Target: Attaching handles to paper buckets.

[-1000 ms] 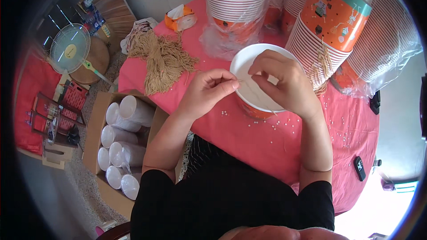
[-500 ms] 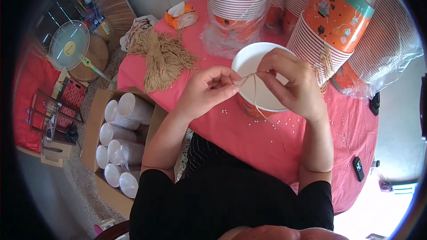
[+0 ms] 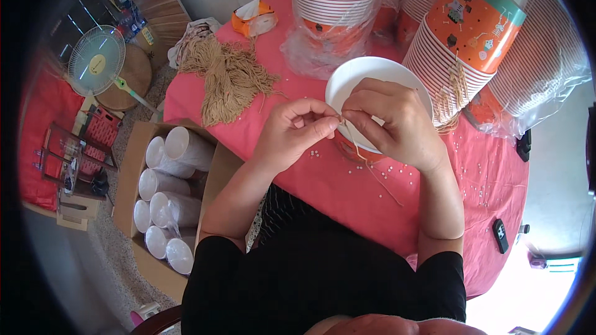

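Note:
Above the front of a white-lined orange paper bucket (image 3: pixel 347 73), both my hands pinch a thin tan string (image 3: pixel 375 172). My left hand (image 3: pixel 298 129) grips it between thumb and forefinger. Close beside it, my right hand (image 3: pixel 392 118) pinches the same string, so the fingertips nearly meet. The string's loose end trails down past the bucket onto the red tablecloth (image 3: pixel 323 189). My fingers cover the spot where the string is held, so I cannot make out whether a knot is there. A heap of tan strings (image 3: pixel 230 80) lies at the table's far left.
Stacked paper buckets (image 3: pixel 335 0) in clear plastic stand at the back, with another tilted stack (image 3: pixel 450 65) at right, a few strings hanging on it. Small white bits dot the cloth. A black remote (image 3: pixel 500 236) lies at right. On the floor, a cardboard box (image 3: pixel 144 249) holds plastic-wrapped cups.
My hands have come together; the string stretched between them is now pinched at nearly one point. The right hand moved left and slightly down, and the loose end hangs farther over the cloth.

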Demonstrator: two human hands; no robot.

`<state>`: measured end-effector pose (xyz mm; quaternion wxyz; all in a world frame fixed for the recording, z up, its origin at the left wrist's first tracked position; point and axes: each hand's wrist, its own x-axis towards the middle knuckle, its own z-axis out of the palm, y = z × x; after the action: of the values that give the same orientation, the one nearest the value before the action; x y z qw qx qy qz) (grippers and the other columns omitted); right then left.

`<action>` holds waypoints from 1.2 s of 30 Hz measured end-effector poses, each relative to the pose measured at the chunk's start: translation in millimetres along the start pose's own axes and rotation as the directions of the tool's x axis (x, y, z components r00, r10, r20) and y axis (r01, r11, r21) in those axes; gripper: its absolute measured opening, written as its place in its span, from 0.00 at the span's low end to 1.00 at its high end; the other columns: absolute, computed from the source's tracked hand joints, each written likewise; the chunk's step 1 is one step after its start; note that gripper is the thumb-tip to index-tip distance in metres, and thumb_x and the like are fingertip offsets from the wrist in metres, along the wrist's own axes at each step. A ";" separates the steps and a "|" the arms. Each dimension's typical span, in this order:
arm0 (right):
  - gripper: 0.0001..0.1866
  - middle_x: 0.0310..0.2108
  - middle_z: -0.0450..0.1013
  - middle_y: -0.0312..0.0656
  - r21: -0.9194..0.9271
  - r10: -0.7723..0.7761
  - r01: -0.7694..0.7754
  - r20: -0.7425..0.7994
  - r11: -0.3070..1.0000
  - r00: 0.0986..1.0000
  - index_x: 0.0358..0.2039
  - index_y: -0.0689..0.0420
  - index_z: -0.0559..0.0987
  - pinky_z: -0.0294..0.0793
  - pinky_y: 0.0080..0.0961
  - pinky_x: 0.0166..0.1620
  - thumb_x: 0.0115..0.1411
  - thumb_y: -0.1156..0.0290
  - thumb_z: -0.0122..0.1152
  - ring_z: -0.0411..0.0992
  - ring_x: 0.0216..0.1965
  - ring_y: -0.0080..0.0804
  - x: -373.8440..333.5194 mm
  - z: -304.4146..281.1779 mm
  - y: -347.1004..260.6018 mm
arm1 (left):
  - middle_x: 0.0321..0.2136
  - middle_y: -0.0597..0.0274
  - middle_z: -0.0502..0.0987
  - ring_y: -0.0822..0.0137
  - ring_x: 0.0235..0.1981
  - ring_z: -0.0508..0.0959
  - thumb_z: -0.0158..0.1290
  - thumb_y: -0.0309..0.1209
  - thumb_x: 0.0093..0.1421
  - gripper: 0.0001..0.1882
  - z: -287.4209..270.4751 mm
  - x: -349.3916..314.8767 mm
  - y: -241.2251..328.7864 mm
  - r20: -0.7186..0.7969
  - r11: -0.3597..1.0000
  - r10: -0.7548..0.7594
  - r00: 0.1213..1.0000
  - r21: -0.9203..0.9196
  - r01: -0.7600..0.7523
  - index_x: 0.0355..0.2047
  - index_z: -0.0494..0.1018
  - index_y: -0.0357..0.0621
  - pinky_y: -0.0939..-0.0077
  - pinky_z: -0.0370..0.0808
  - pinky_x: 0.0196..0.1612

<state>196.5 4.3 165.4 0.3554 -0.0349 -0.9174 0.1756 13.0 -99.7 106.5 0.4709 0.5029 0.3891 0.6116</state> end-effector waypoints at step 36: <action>0.09 0.22 0.70 0.33 0.300 0.469 -0.534 0.265 0.790 0.843 0.26 0.61 0.75 0.66 0.19 0.33 0.60 0.72 0.62 0.66 0.27 0.17 -2.1 5.4 -5.6 | 0.24 0.70 0.71 0.83 0.23 0.68 0.53 0.23 0.62 0.03 12.1 -3.9 -22.4 -0.152 0.984 0.157 0.976 -0.064 -0.168 0.36 0.71 0.39 0.89 0.64 0.24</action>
<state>194.8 -2.9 162.3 0.2132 -0.1961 -0.8541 0.4320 29.2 -97.8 86.6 0.4082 0.4684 0.3564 0.6978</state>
